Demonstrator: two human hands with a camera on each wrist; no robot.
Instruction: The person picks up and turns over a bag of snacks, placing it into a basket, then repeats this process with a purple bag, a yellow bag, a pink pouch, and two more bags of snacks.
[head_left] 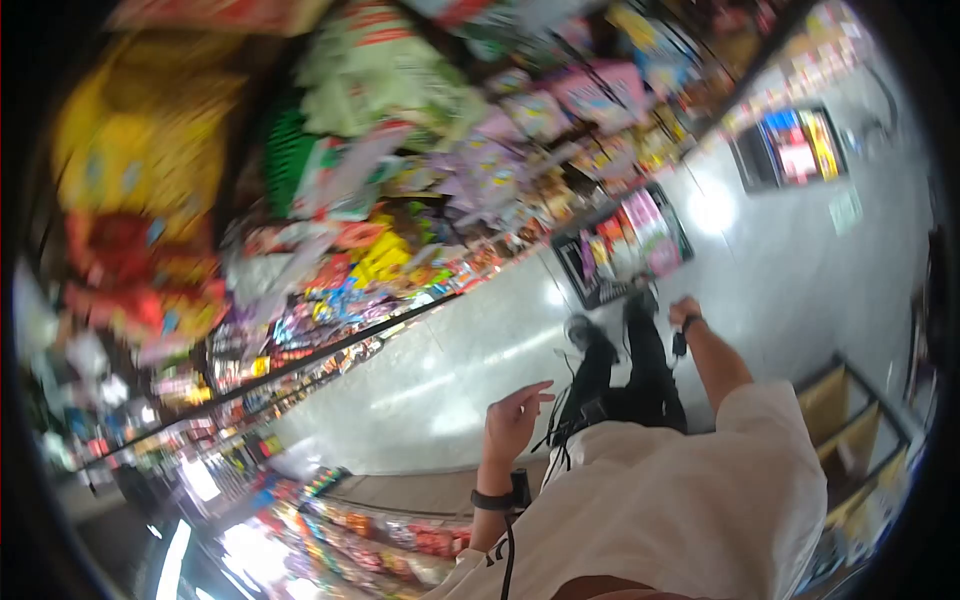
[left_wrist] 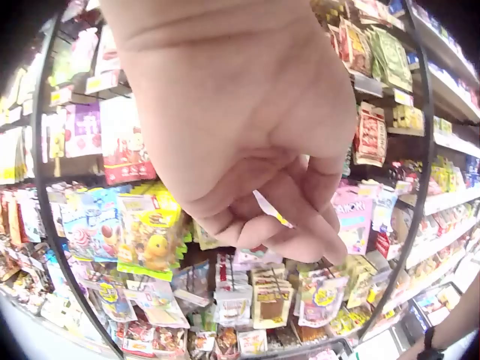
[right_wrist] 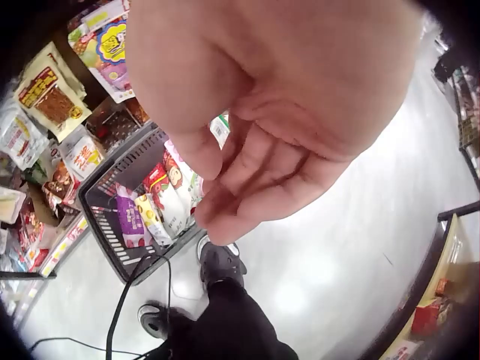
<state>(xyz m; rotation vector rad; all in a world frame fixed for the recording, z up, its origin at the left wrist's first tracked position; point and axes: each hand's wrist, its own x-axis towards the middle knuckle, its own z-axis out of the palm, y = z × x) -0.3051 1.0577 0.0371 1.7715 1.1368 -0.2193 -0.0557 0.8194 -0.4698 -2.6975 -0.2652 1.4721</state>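
My left hand (head_left: pixel 512 425) is raised at waist height, its fingers loosely bent in front of the snack racks. Close up in the left wrist view, the left hand (left_wrist: pixel 247 127) has curled fingers; a small pale sliver shows between them, and whether it is background cannot be told. My right hand (head_left: pixel 685 312) hangs over the floor beside a dark shopping basket (head_left: pixel 572 275). In the right wrist view the right hand (right_wrist: pixel 285 127) has relaxed, slightly bent fingers with nothing visibly held. Below it, the grey basket (right_wrist: pixel 99 244) holds several snack packs, including a purple pack (right_wrist: pixel 133 217).
Racks of hanging snack bags, such as a yellow bag (left_wrist: pixel 150 236), fill the left wrist view. Another basket (head_left: pixel 752 165) with colourful packs stands farther along the floor. A shelf unit (head_left: pixel 860 410) is at the right. A black cable (right_wrist: pixel 114 322) crosses near my feet.
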